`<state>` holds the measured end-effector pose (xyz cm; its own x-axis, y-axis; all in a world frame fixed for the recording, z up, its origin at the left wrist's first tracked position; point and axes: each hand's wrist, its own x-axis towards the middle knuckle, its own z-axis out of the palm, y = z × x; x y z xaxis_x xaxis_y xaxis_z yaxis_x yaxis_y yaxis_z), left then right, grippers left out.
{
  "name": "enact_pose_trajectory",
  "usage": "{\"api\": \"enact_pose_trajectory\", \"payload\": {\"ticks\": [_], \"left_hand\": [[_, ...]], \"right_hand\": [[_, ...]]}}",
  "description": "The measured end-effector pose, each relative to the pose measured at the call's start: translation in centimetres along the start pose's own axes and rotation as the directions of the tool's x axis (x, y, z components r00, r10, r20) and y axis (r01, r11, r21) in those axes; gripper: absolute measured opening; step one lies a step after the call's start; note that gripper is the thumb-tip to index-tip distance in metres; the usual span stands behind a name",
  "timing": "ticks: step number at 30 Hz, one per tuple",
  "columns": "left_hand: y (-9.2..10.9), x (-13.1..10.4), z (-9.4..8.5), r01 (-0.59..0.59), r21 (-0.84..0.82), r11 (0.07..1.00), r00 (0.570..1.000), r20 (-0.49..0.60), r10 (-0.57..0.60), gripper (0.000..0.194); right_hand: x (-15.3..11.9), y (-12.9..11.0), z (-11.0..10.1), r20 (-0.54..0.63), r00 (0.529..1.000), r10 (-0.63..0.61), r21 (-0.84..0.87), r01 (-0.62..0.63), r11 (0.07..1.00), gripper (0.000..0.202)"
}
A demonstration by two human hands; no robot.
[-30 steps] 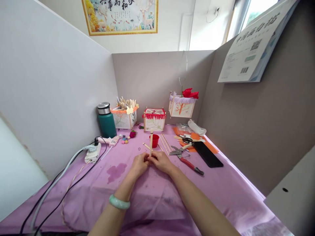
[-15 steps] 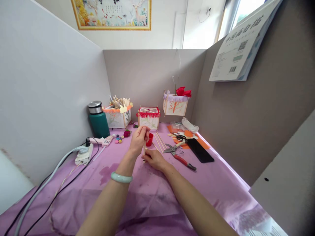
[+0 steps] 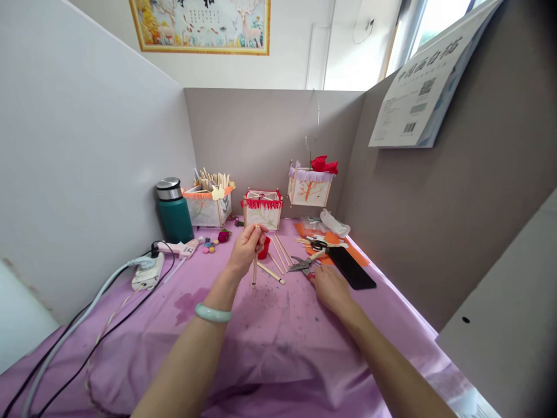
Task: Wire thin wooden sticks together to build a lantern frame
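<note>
My left hand (image 3: 249,251) is closed in a pinch around a thin wooden stick (image 3: 255,270). The stick points down, its lower end with a dark mark close to the cloth. To the right, my right hand (image 3: 331,285) lies over the red handles of the pruning shears (image 3: 301,265), fingers closed on them; most of the handles are hidden under it. Between the hands a flat wooden stick (image 3: 270,273) lies on the cloth. Several thin sticks (image 3: 282,249) lie behind it, beside a red cup (image 3: 264,248) partly covered by my left hand.
A black phone (image 3: 351,268), black-handled scissors (image 3: 319,244) and orange sheets (image 3: 359,255) lie at right. Behind stand a fringed paper box (image 3: 263,216), a box of sticks (image 3: 204,210) and a green bottle (image 3: 174,216). A power strip (image 3: 148,273) with cables is at left. A lantern-like box (image 3: 310,190) hangs.
My right hand has left the stick in my left hand and moved right onto the shears' handles. The flat stick on the cloth now shows. My left hand has stayed nearly still.
</note>
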<state>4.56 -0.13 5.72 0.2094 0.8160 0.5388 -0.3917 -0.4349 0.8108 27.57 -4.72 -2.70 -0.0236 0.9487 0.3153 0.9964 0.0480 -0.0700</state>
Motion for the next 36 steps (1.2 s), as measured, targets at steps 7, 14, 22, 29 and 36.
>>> {"api": "enact_pose_trajectory", "payload": {"ticks": [7, 14, 22, 29, 36], "left_hand": [[-0.2, 0.0, -0.1, 0.007, -0.031, 1.000, 0.999, -0.043, -0.008, 0.024], [-0.6, 0.0, 1.5, 0.013, 0.107, 0.994, 0.990, -0.141, 0.002, 0.032], [-1.2, -0.2, 2.0, -0.050, 0.165, 0.985, 0.967, -0.238, 0.089, 0.030], [-1.0, 0.3, 0.9, -0.009, 0.004, 1.000, 0.974, -0.224, 0.010, 0.028], [-0.2, 0.0, -0.5, -0.021, -0.072, 0.997, 0.978, -0.208, 0.006, 0.029]], "right_hand": [[-1.6, -0.2, -8.2, -0.063, 0.985, 0.159, 0.365, -0.125, 0.923, 0.019], [-2.5, -5.8, -12.1, 0.107, 0.992, 0.063, 0.994, -0.105, -0.034, 0.037], [0.7, -11.5, -9.1, -0.005, 0.992, 0.124, 1.000, 0.007, -0.015, 0.038], [2.7, -12.5, -8.0, -0.169, 0.978, -0.122, 0.985, 0.170, -0.007, 0.055], [2.2, -9.3, -10.5, -0.213, 0.952, -0.220, 0.925, 0.124, -0.360, 0.045]]}}
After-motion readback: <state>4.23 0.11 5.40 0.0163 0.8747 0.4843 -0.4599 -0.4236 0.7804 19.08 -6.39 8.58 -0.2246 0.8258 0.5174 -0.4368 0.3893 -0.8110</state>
